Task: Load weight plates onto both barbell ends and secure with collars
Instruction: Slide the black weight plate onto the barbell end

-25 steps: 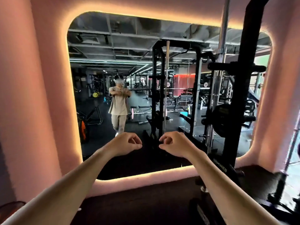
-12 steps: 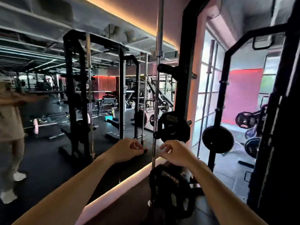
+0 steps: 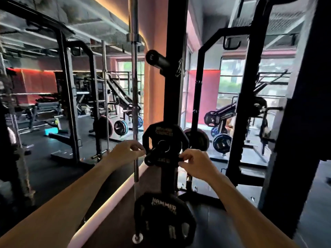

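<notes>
A small black weight plate [image 3: 165, 136] hangs on a storage peg of the black rack upright [image 3: 175, 83]. My left hand [image 3: 128, 152] is at the plate's left edge, fingers pinched together; whether it grips the plate is unclear. My right hand [image 3: 195, 163] curls its fingers over the plate's lower right edge. Below on the same upright sits a larger black Hammer plate [image 3: 164, 217]. A steel barbell [image 3: 134, 83] stands upright just left of the rack. No collar is visible.
An empty peg [image 3: 157, 59] sticks out of the upright above the small plate. A wall mirror [image 3: 44, 104] fills the left side. To the right stand another black rack [image 3: 240, 108] and a dark post [image 3: 297, 140], with blue plates [image 3: 222, 143] beyond.
My view has swung right from the mirror to the plate rack and moved closer. Both hands, held as loose fists before, have reached the small plate's edges.
</notes>
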Demonstrator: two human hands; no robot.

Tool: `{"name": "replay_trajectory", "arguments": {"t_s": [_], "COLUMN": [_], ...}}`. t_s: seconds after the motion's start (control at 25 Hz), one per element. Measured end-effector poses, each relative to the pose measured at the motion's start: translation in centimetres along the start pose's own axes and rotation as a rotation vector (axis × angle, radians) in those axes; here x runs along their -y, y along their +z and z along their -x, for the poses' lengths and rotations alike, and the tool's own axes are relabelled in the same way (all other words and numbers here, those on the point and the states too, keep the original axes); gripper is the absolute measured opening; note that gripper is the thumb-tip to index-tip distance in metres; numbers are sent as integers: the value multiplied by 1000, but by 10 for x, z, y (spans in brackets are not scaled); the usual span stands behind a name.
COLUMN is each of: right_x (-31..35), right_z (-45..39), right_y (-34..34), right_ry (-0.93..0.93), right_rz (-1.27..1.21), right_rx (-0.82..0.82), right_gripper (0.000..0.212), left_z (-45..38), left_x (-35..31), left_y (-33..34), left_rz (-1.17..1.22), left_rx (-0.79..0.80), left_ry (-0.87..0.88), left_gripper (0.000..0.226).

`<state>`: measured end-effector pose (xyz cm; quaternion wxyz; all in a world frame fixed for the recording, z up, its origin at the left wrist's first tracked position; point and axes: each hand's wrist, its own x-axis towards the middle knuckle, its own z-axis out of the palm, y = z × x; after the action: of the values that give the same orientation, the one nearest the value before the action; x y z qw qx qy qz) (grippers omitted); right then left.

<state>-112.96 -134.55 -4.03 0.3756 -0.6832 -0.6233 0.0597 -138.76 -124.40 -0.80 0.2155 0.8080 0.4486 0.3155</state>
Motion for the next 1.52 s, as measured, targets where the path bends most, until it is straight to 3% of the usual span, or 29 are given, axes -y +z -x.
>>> {"name": "replay_trajectory", "arguments": {"t_s": [0.16,0.28,0.4,0.52,0.68,0.8,0.92,1.04,1.16,1.32,1.52], "right_x": [-25,-44,-55,-61,-57,-47,-36,-24,-4,35,82], "right_z": [-70,-115,-144,-148,-143,-133,-119,-96,-66,-19,41], "right_y": [23,39,55,73,78,77,85,95,102,108,101], "right_ry": [36,110,246,306,365,386,449,497,496,495,466], "right_rz": [-33,-81,-248,-302,-420,-661,-746,-830,-854,-862,-816], "right_rx": [-211,-254,-191,-310,-348,-318,-364,-399,-429,-526,-582], "right_gripper": [40,62,52,47,57,43,37,47,50,42,40], "left_z": [-82,-134,-176,-195,-199,-193,-177,-149,-116,-65,-3], "left_x": [33,48,66,80,80,81,88,92,87,84,78], "left_y": [21,39,61,78,82,80,75,71,58,36,10], "left_rz": [143,211,273,368,471,651,748,842,879,918,954], "left_rx": [-73,-85,11,17,39,54,88,86,70,-14,3], "left_ry": [-12,-27,-100,-114,-126,-147,-192,-187,-180,-226,-207], "left_gripper": [13,50,71,86,81,81,77,54,42,44,47]}}
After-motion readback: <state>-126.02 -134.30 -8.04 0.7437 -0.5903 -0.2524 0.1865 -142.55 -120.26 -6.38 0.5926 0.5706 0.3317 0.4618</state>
